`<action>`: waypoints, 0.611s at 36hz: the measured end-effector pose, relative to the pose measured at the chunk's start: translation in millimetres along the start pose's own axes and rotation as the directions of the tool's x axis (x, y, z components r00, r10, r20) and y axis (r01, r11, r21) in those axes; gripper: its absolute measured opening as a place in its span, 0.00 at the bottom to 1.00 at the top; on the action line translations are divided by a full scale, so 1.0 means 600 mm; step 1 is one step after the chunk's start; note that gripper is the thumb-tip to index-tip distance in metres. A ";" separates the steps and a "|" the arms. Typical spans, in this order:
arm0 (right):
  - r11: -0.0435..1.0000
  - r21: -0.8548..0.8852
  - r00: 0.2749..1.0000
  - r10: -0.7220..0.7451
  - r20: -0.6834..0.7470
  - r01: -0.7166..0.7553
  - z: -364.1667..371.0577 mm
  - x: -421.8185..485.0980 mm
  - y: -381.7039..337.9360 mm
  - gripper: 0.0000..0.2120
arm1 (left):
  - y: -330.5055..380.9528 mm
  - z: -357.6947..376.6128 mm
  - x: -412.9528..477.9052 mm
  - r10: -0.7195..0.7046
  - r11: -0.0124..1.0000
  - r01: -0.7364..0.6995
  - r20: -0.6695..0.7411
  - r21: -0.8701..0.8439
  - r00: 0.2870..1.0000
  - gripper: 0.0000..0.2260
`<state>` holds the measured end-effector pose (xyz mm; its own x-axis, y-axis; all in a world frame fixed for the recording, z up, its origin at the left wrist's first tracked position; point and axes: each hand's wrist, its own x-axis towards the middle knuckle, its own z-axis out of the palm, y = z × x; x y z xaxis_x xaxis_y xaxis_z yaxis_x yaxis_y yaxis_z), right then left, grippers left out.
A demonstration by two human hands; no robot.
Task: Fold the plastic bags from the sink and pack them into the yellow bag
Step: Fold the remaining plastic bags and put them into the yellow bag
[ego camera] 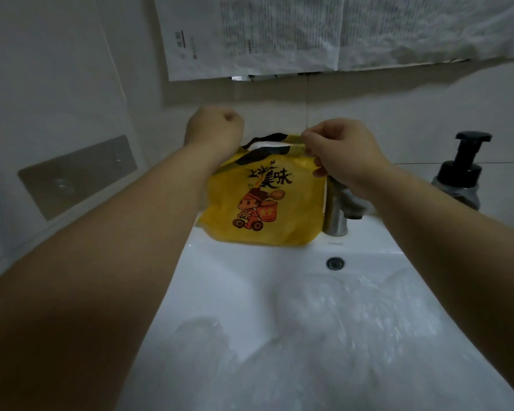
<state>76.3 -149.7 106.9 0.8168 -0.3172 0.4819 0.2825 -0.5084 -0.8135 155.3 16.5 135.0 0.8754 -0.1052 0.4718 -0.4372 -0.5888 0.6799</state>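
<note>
Yellow bag [264,200] stands upright on the back ledge of the sink [220,277], against the wall and just left of the faucet [336,216]. Mouth points up, base sits on the ledge. Printed face, with black characters over a cartoon figure on a scooter, is turned toward the camera. The black-trimmed mouth edge runs left to right between the two hands. Something white shows inside the mouth; cannot tell what it is.

Right hand [346,151]: grip closed on the bag's top right edge, thumb and fingertips pinching the rim, other fingers curled below it. The hand sits above the faucet.

Left hand [214,129]: at the bag's top left corner, raised a little above the rim, fingers curled into a fist with the back of the hand toward the camera. The mouth edge runs in behind the wrist. Cannot tell whether this grip is holding the bag.

Clear plastic bags [324,321] lie crumpled in the basin, near side, well apart from the yellow bag and below both forearms. Outlines are blurred, so no count is possible.

Surroundings: overflow hole [335,263] in the basin's back wall below the faucet; dark pump bottle [463,173] on the ledge to the right; printed papers [279,34] on the wall above; metal plate [77,176] on the left wall.
</note>
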 end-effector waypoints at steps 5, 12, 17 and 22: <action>0.999 0.033 1.000 0.031 -0.005 -0.031 -0.012 -0.050 -0.021 0.07 | 0.016 -0.011 -0.062 0.129 0.991 -0.125 0.076 -0.055 0.989 0.10; 0.992 0.024 0.992 0.122 0.019 -0.122 -0.037 -0.166 -0.003 0.07 | 0.012 0.021 -0.196 0.100 0.985 -0.074 0.169 -0.154 0.980 0.05; 0.983 -0.034 0.982 0.180 0.050 -0.179 -0.052 -0.251 0.033 0.11 | -0.019 0.059 -0.283 0.067 0.991 -0.027 0.308 -0.134 0.949 0.07; 0.978 -0.072 0.977 0.202 0.070 -0.197 -0.068 -0.266 0.032 0.08 | -0.010 0.039 -0.284 0.027 0.989 0.009 0.241 -0.149 0.970 0.05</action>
<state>-69.4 -141.8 27.5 0.8901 -0.3565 0.2838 0.0792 -0.4923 -0.8668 13.5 19.3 37.0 0.8871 -0.3108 0.3412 -0.4549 -0.4634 0.7605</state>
